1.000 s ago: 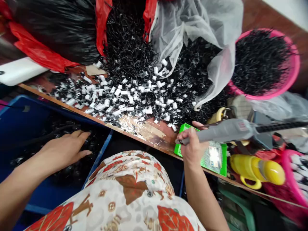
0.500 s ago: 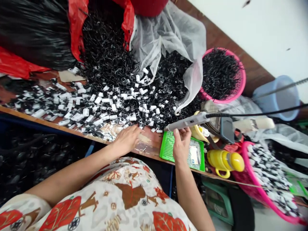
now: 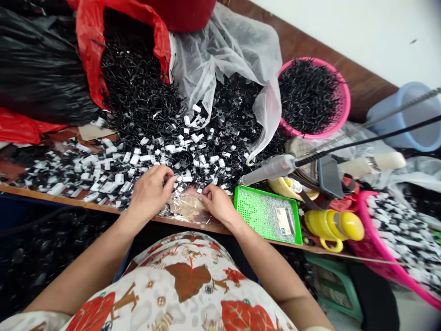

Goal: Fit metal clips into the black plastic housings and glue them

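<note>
My left hand (image 3: 150, 189) rests on the table edge with its fingers curled into the spread of small black and white plastic parts (image 3: 113, 165), pinching at something too small to name. My right hand (image 3: 217, 204) lies close beside it to the right, fingertips pressed together at the edge of the same heap. A grey electric screwdriver (image 3: 272, 168) hangs free on its black cable above a green tray (image 3: 265, 214) of tiny screws, just right of my right hand.
A big pile of black parts (image 3: 144, 96) spills from red and clear bags at the back. A pink basket (image 3: 312, 96) of black pieces stands at the right, with a yellow cup (image 3: 332, 225), a blue bucket (image 3: 409, 119) and another pink basket (image 3: 399, 239).
My left hand came up from the blue bin on the left to the table's parts. My right hand let go of the screwdriver, which now hangs free, and moved left to the heap.
</note>
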Motion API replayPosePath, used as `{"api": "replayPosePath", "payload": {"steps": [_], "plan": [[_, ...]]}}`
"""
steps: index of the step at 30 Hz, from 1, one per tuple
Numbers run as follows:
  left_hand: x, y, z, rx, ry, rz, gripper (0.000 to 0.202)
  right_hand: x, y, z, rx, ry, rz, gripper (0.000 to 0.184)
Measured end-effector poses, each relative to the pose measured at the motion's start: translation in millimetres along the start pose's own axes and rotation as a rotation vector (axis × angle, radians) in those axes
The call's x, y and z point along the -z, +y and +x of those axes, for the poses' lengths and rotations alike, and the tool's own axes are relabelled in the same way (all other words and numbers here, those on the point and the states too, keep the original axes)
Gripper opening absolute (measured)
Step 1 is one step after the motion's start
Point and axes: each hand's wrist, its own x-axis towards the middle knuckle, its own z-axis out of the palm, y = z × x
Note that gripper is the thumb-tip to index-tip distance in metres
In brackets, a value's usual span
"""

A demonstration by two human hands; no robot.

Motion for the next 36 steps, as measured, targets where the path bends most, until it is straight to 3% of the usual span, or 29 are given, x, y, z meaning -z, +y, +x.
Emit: {"api": "replayPosePath", "payload": {"steps": [2, 5, 8, 11, 15, 20, 23, 26, 30, 33, 36], "plan": [[8.1, -12.9, 3.3, 0.007, 0.030, 0.096, 0.019, 4.6, -3.1, 5.4, -0.019, -0.056, -0.091, 0.013], [8.5, -20.2, -0.8, -0.040, -0.053, 0.200, 0.018, 8.3, -6.2, 4.9, -0.007, -0.085, -0.130, 0.014], [-5.8, -11.2, -8.4, -0.144, -0.173, 0.239, 0.018, 11.3, -7.5, 3.5, 0.026, -0.120, -0.159, 0.014], [-24.8, 5.6, -9.9, -0.228, -0.220, 0.293, 0.020, 15.6, -6.2, 2.6, 0.048, -0.153, -0.165, 0.010], [-37.0, 20.3, -5.1, -0.215, -0.270, 0.365, 0.022, 18.3, -3.3, -1.3, 0.044, -0.158, -0.166, 0.016], [-31.0, 13.5, -12.8, -0.188, -0.432, 0.090, 0.025, 13.8, -7.4, -7.0, 0.057, -0.167, -0.224, 0.010], [-26.2, 3.3, -21.0, -0.195, -0.450, -0.113, 0.037, 12.2, -14.3, -8.2, 0.076, -0.174, -0.282, 0.017], [-23.0, -2.3, -24.4, -0.180, -0.438, -0.130, 0.045, 17.4, -19.1, -7.3, 0.106, -0.192, -0.325, 0.021], [-24.7, 1.9, -24.6, -0.163, -0.499, -0.096, 0.040, 31.4, -16.0, -9.2, 0.179, -0.172, -0.318, 0.017], [-31.7, 9.2, -26.2, -0.126, -0.428, -0.262, 0.040, 31.1, -7.2, -16.1, 0.255, -0.032, -0.093, 0.011], [-42.3, 15.9, -27.9, -0.010, -0.287, -0.505, 0.027, 13.4, 2.0, -24.0, 0.273, 0.102, 0.295, 0.016]]}}
